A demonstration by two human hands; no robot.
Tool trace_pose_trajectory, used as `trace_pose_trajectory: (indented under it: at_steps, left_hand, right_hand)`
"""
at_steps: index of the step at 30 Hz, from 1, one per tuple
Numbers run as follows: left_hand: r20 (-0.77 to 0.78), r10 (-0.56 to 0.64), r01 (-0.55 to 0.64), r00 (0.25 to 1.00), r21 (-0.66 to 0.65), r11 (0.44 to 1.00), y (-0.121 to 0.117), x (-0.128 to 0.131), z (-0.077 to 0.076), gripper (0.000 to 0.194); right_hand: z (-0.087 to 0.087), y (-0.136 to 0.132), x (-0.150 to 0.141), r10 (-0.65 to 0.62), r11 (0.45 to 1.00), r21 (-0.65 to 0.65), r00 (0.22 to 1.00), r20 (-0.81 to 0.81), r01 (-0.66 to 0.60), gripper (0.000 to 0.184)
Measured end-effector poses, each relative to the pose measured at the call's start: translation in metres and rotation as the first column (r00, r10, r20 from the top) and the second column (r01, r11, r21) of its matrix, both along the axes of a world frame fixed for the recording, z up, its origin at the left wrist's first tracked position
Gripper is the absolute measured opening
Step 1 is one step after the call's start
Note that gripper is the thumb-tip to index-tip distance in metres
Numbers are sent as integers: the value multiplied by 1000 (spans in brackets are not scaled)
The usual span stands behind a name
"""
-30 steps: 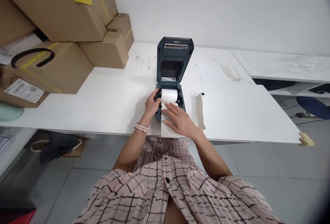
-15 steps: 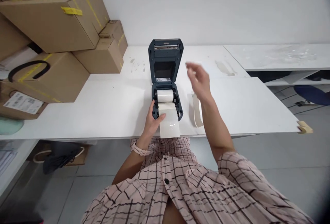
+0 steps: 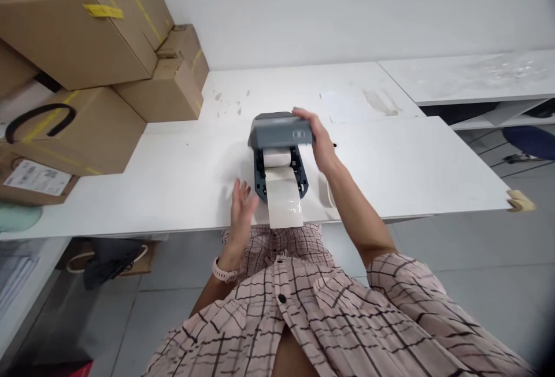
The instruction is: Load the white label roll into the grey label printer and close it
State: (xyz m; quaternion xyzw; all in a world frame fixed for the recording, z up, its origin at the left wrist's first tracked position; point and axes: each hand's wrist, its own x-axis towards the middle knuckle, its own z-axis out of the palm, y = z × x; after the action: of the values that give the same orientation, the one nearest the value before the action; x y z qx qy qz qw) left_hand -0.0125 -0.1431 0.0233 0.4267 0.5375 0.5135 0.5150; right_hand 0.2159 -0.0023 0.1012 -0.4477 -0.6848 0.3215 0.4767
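Since half a second ago the lid [image 3: 277, 131] has swung down from standing upright, and my right hand [image 3: 319, 139] has come in from the air beside it to take its right side. My left hand [image 3: 241, 210] has let go of the machine and drawn back to the left.

From my head camera, my right hand is curled on the lid's right corner, fingers over the upper edge; I cannot tell where the thumb sits. My left hand holds nothing: its fingers are loosely spread, blurred, just beside the front left of the printer base [image 3: 260, 187]. The lid is partway down, tilted over the back of the base, with the front uncovered. The printer stands near the front edge of the white table [image 3: 195, 192], right before me. Inside it lies the white roll [image 3: 277, 158], its upper part under the lid, and the label strip [image 3: 284, 206] runs forward from there out over the front of the base. Cardboard boxes [image 3: 87, 128] are stacked well to the left.
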Motion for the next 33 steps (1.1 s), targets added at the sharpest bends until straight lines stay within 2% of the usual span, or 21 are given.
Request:
trace_pose_trajectory:
  at_steps: [3, 5, 8, 11, 14, 16, 20, 24, 26, 28, 30, 32, 33]
  left_hand:
    - [-17, 57, -56, 998, 68, 996, 10, 0, 10, 81]
    - [-45, 64, -61, 997, 70, 996, 21, 6, 14, 84]
    - [-43, 67, -67, 997, 19, 998, 34, 20, 14, 94]
    - [59, 3, -2, 998, -18, 1000, 38, 30, 9, 95]
    - [102, -58, 61, 993, -33, 998, 34, 31, 6, 86]
    - [72, -52, 55, 996, -40, 998, 31, 29, 5, 83]
    - [41, -31, 33, 999, -37, 999, 30, 31, 2, 83]
    - [37, 26, -27, 999, 25, 999, 34, 37, -2, 83]
    - [24, 9, -10, 1000, 24, 1000, 31, 36, -4, 81]
    - [-22, 4, -4, 1000, -7, 1000, 20, 33, -7, 81]
    - [-118, 54, -60, 992, -45, 997, 1, 31, -12, 80]
    - [-217, 110, -131, 970, -88, 987, -19, 30, -18, 70]
    - [-232, 94, -124, 968, -115, 986, -27, 30, -20, 62]
  right_hand:
    - [-30, -52, 1, -38, 997, -68, 997, 67, 43, 62]
    - [-47, -69, 1, -67, 988, -139, 997, 40, 72, 70]
    - [-65, -76, -3, -92, 965, -253, 993, -80, 69, 83]
    - [-74, -74, -8, -76, 919, -393, 961, -265, -35, 95]
    - [-81, -74, -10, -68, 859, -488, 912, -404, -152, 109]
    - [-84, -74, -9, -65, 845, -506, 905, -419, -173, 113]
    - [-90, -75, -6, -54, 858, -495, 932, -358, -140, 109]
    - [-92, -73, -5, -50, 887, -448, 943, -330, -110, 110]
    - [-91, -72, -5, -44, 891, -442, 949, -313, -104, 112]
    - [-89, -72, -6, -43, 888, -450, 956, -291, -97, 111]
    - [-87, -73, -7, -58, 883, -461, 953, -298, -90, 111]
    - [-85, -73, -8, -82, 883, -461, 939, -334, -87, 113]
    - [-85, -74, -9, -92, 885, -458, 932, -351, -86, 114]
